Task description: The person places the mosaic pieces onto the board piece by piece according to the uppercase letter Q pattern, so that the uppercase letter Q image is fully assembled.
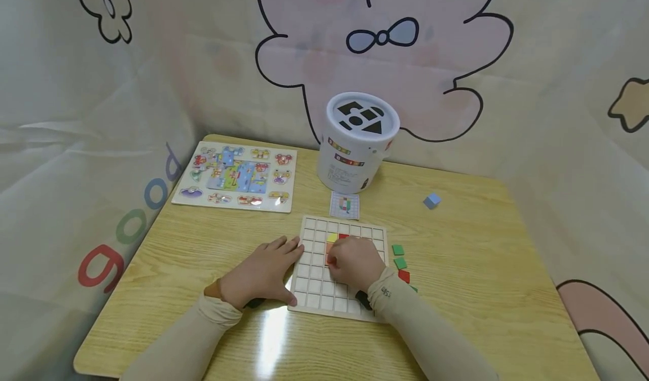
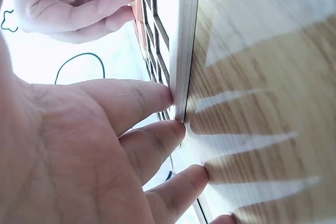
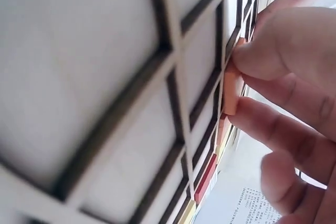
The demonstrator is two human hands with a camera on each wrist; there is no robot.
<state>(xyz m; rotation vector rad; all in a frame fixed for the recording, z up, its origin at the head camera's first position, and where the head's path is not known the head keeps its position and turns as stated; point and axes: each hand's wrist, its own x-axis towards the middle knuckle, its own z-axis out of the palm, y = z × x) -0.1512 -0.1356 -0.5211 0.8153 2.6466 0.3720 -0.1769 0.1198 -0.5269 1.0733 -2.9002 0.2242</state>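
Thumb and fingertips of the right hand (image 1: 356, 264) are clamped on an orange tile (image 3: 230, 93) at the grid board (image 1: 301, 285). The orange tile is flat and plain, with straight edges and an evenly coloured side face. It is located in the column on the near side of a yellow tile (image 1: 332, 238); whether it is fully seated in its cell cannot be told. A red tile (image 1: 343, 236) occupies the cell to the right of the yellow tile, partly covered by the right hand.

Left hand (image 1: 266, 271): fingers spread apart, fingertips at the left edge of the grid board, thumb at its near-left corner.

Just beside the right edge of the grid board lie green tiles (image 1: 400, 263) and a loose red tile (image 1: 404, 276). Between the grid board and a white tub (image 1: 334, 169) lies a pattern card (image 1: 345, 205). Further left is a picture puzzle (image 1: 232, 175); a blue cube (image 1: 432, 201) stands right of the white tub, well apart from it
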